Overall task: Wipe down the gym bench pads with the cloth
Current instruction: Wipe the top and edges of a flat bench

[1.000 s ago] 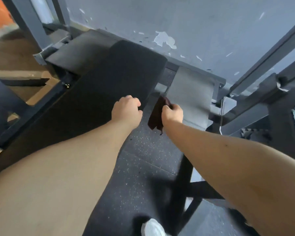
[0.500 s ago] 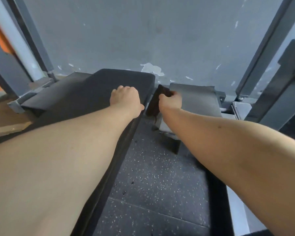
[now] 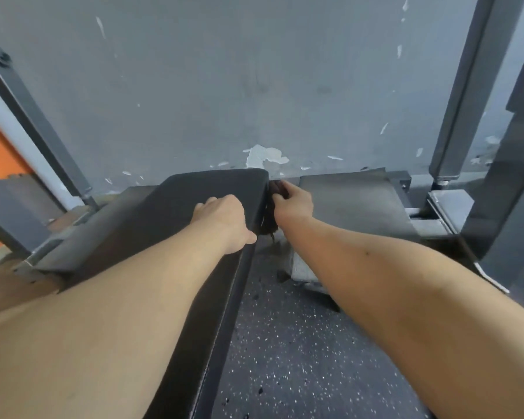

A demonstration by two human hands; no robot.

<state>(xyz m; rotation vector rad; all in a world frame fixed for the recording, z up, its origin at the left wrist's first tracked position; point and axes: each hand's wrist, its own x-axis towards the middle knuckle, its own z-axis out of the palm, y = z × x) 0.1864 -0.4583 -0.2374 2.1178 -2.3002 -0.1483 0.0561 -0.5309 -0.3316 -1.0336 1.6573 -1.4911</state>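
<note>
A: Where do we have the cloth (image 3: 273, 189) just now?

B: Bunched in our right hand (image 3: 294, 204), fingers curled round it, pressed against the right side face of the black bench pad (image 3: 179, 204), close to its far end by the grey wall (image 3: 254, 86). A dark tail of it hangs down below the hand.

A: And our left hand (image 3: 221, 217)?

B: It rests on top of the same pad, near the right edge. The fingers are loosely bent and hold nothing, and the thumb sits at the pad's edge. We judge that it is steadying us.

A: How far along are we, then?

B: We are on the side edge, and nearly at its far corner. As for the top, we cannot tell. The black surface shows no damp streaks or marks either way, and much of it is hidden under our left forearm.

A: What do we count as left?

B: The far end face of this pad, as we judge it. Perhaps also the grey pad (image 3: 354, 204) just to the right, which the cloth is not touching. The pad's left side is out of our sight.
</note>
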